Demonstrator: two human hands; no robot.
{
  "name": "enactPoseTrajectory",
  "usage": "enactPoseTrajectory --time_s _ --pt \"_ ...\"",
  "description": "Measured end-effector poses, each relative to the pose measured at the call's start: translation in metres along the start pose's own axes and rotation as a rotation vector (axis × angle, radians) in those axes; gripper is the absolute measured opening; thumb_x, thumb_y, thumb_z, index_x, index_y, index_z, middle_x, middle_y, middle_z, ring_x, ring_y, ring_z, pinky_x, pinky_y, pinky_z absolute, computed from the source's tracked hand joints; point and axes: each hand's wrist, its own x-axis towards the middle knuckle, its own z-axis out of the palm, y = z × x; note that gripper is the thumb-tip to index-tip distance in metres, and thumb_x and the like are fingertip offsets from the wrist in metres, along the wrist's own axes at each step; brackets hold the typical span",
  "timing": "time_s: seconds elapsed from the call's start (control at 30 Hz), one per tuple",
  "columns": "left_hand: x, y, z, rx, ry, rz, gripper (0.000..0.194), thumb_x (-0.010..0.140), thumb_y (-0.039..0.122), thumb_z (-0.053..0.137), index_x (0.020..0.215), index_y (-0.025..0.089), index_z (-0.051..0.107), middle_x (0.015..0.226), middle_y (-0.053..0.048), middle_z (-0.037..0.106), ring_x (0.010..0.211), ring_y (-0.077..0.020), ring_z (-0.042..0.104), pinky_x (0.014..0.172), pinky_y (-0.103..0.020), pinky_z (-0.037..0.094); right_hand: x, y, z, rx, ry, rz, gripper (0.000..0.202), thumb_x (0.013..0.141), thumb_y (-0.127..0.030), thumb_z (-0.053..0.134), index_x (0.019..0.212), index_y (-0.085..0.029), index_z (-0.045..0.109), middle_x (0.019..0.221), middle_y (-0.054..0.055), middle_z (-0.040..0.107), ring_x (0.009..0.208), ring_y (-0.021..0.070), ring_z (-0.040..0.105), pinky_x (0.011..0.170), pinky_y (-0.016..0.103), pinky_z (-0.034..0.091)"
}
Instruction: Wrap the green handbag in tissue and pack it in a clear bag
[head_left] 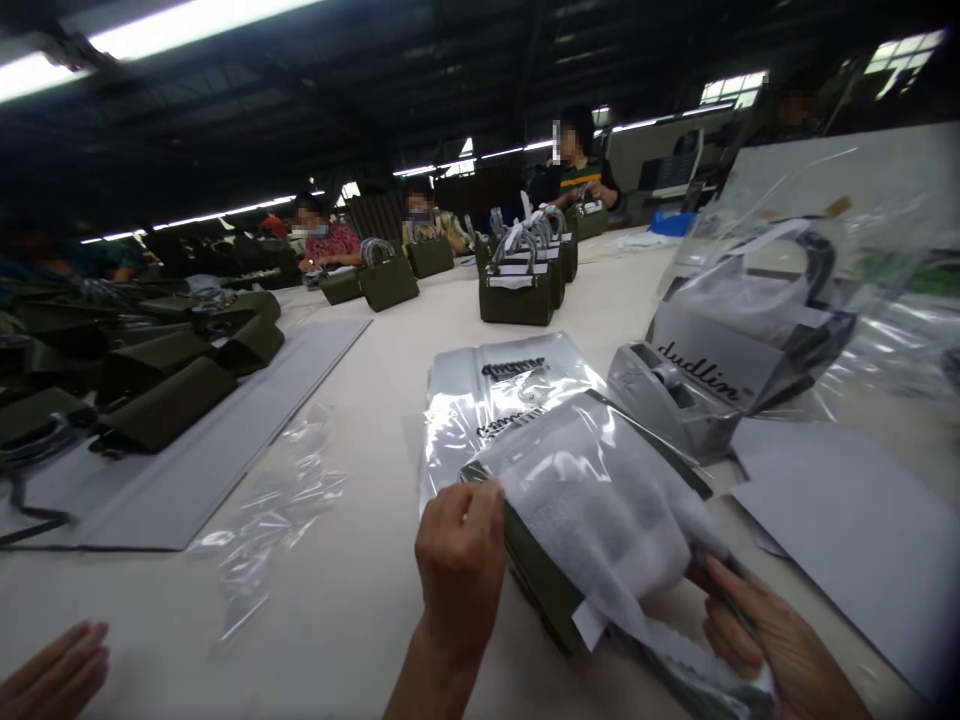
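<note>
A dark green handbag (547,575) lies tilted in front of me, with white translucent wrapping (600,500) over its upper face. My left hand (461,550) is closed at the bag's left corner, its fingers pinching the edge of the wrapping. My right hand (757,620) is wrapped round the bag's plastic-covered handle at the lower right. Behind the bag lies a stack of clear printed plastic bags (480,390), partly covered by it. A tape dispenser (675,400) stands just beyond, to the right.
Green handbags lie on a grey board (277,410) at left; more stand in a row (517,300) at centre back. A bagged handbag (720,370) and white sheets (847,510) are at right. Clear film (277,530) lies left. Another person's hand (56,670) is at lower left; people sit behind.
</note>
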Motion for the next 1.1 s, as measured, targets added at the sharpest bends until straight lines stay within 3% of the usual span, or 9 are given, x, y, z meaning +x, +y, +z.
enactPoseTrajectory --time_s 0.17,0.37,0.53,0.6,0.8,0.9,0.97,1.03,1.1 --pt "-0.023 0.027 -0.009 -0.265 0.000 0.519 0.018 0.077 0.006 0.054 0.092 0.015 0.058 0.071 -0.003 0.058 0.067 -0.0114 0.054 0.059 -0.025 0.046 0.002 -0.007 0.013 0.117 0.037 0.024 0.038 0.061 -0.039 0.074 0.086 -0.016 0.058 0.033 -0.009 0.029 0.030 0.0014 0.022 0.030 0.011 0.020" --pt "-0.004 -0.005 -0.001 0.123 0.026 0.163 0.058 0.073 0.030 0.066 0.122 0.013 0.042 0.116 -0.017 0.048 0.110 -0.0283 0.046 0.087 -0.044 0.042 0.001 -0.011 0.017 0.108 0.051 -0.018 0.042 0.060 -0.041 0.074 0.091 -0.016 0.058 0.036 -0.010 0.030 0.032 0.0006 0.021 0.031 0.011 0.020" --pt "0.027 -0.027 0.006 0.283 0.089 0.001 0.038 0.077 0.029 0.060 0.110 0.013 0.052 0.103 -0.014 0.053 0.097 -0.0261 0.049 0.079 -0.040 0.044 -0.001 -0.008 0.012 0.128 0.079 0.033 0.053 0.057 -0.042 0.076 0.099 -0.016 0.058 0.035 -0.011 0.026 0.032 0.0018 0.021 0.031 0.013 0.020" --pt "0.028 -0.017 0.003 0.213 -0.039 0.086 0.011 0.081 0.022 0.054 0.087 0.014 0.058 0.077 -0.006 0.055 0.074 -0.0183 0.052 0.064 -0.031 0.043 -0.001 -0.007 0.010 0.148 0.080 0.028 0.052 0.057 -0.042 0.076 0.099 -0.017 0.057 0.035 -0.010 0.027 0.032 0.0020 0.021 0.032 0.013 0.020" --pt "0.004 0.024 -0.018 -0.024 -0.217 0.645 0.012 0.079 0.007 0.049 0.075 0.014 0.058 0.054 0.000 0.046 0.050 -0.0129 0.041 0.049 -0.027 0.030 -0.003 -0.008 0.007 0.164 0.082 0.046 0.048 0.062 -0.044 0.071 0.100 -0.018 0.057 0.033 -0.010 0.028 0.029 0.0044 0.024 0.031 0.016 0.023" --pt "0.002 0.027 -0.024 0.050 -0.227 0.539 0.008 0.078 0.010 0.051 0.078 0.014 0.058 0.059 -0.002 0.051 0.058 -0.0146 0.048 0.054 -0.028 0.036 -0.003 -0.010 0.008 0.144 0.097 -0.023 0.051 0.061 -0.043 0.072 0.102 -0.017 0.057 0.034 -0.010 0.030 0.031 0.0036 0.024 0.032 0.014 0.022" --pt "0.012 0.033 -0.019 0.115 -0.206 0.447 0.020 0.079 0.014 0.052 0.099 0.012 0.057 0.084 -0.009 0.060 0.080 -0.0205 0.055 0.069 -0.033 0.042 -0.004 -0.010 0.012 0.119 0.091 -0.071 0.051 0.062 -0.044 0.071 0.102 -0.016 0.057 0.034 -0.009 0.031 0.031 0.0030 0.024 0.033 0.014 0.020" --pt "0.031 0.049 -0.004 0.179 -0.181 0.409 0.042 0.079 0.016 0.052 0.120 0.011 0.047 0.111 -0.014 0.055 0.102 -0.0272 0.051 0.083 -0.042 0.040 -0.007 -0.009 0.018 0.095 0.079 -0.090 0.051 0.064 -0.046 0.069 0.103 -0.015 0.057 0.033 -0.009 0.032 0.031 0.0031 0.025 0.034 0.014 0.020" --pt "0.054 0.073 0.017 0.235 -0.231 0.393 0.044 0.078 0.011 0.049 0.122 0.012 0.046 0.115 -0.015 0.054 0.103 -0.0303 0.051 0.085 -0.049 0.039 -0.011 -0.007 0.023 0.074 0.063 -0.107 0.050 0.066 -0.047 0.067 0.104 -0.015 0.057 0.032 -0.008 0.033 0.031 0.0033 0.024 0.035 0.014 0.019"
